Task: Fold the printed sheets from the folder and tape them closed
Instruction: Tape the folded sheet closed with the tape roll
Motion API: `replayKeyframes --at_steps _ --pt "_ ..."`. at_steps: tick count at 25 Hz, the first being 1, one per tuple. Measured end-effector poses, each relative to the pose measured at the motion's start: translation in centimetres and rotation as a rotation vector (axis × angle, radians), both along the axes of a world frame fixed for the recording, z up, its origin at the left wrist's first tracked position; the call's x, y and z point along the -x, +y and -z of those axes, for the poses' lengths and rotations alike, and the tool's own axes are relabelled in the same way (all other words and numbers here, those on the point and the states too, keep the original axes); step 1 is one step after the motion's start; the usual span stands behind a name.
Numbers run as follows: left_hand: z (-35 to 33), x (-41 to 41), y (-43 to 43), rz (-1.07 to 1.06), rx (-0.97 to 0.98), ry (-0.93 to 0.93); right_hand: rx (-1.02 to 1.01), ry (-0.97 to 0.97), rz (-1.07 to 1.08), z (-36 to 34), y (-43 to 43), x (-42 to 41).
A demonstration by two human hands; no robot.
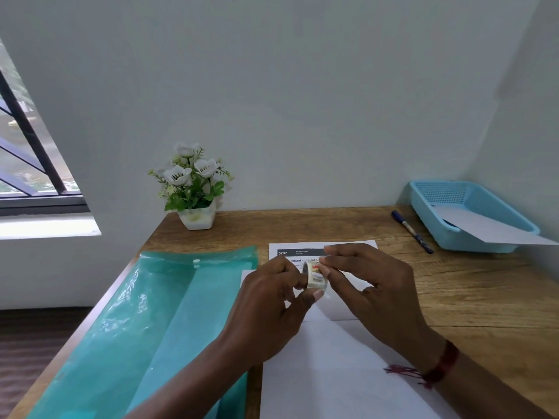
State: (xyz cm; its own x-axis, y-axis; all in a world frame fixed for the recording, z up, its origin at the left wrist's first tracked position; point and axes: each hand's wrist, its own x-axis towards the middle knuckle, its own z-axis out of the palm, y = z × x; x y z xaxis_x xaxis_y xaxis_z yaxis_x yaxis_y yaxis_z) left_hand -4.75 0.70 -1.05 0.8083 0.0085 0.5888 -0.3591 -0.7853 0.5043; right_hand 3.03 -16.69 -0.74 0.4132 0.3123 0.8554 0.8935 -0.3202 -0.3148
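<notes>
A small roll of clear tape [316, 278] is held above the desk between both hands. My left hand [272, 300] grips the roll with thumb and fingers curled round it. My right hand [372, 285] pinches at the roll's upper edge with its fingertips. Under the hands lies a printed sheet [305, 254] with a dark header, its near part folded over so the blank white back [332, 373] faces up. The teal plastic folder [157, 322] lies open on the left of the desk with more paper inside.
A blue mesh tray [465, 207] holding a white sheet stands at the back right, with a dark pen [411, 231] beside it. A white pot of artificial flowers [193, 189] sits at the back. The wooden desk [484, 297] meets walls behind and right; a window is left.
</notes>
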Motion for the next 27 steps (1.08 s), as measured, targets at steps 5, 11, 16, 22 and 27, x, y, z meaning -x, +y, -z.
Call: replayKeyframes --at_steps 5,11,16,22,27 --pt "0.01 -0.14 -0.01 0.031 0.090 0.021 -0.076 0.053 -0.042 -0.16 0.02 0.10" --pt "-0.13 -0.21 0.01 0.020 0.138 0.063 -0.146 0.238 -0.146 -0.15 0.18 0.14" --pt "-0.29 -0.18 -0.14 0.011 0.147 0.074 -0.196 0.406 -0.190 -0.28 0.36 0.35" --pt "-0.34 -0.17 -0.03 0.023 0.186 0.082 -0.280 0.654 -0.291 -0.44 0.36 0.51" --pt "-0.42 -0.12 -0.04 0.038 0.208 0.076 -0.369 0.821 -0.400 -0.43 0.42 0.58"
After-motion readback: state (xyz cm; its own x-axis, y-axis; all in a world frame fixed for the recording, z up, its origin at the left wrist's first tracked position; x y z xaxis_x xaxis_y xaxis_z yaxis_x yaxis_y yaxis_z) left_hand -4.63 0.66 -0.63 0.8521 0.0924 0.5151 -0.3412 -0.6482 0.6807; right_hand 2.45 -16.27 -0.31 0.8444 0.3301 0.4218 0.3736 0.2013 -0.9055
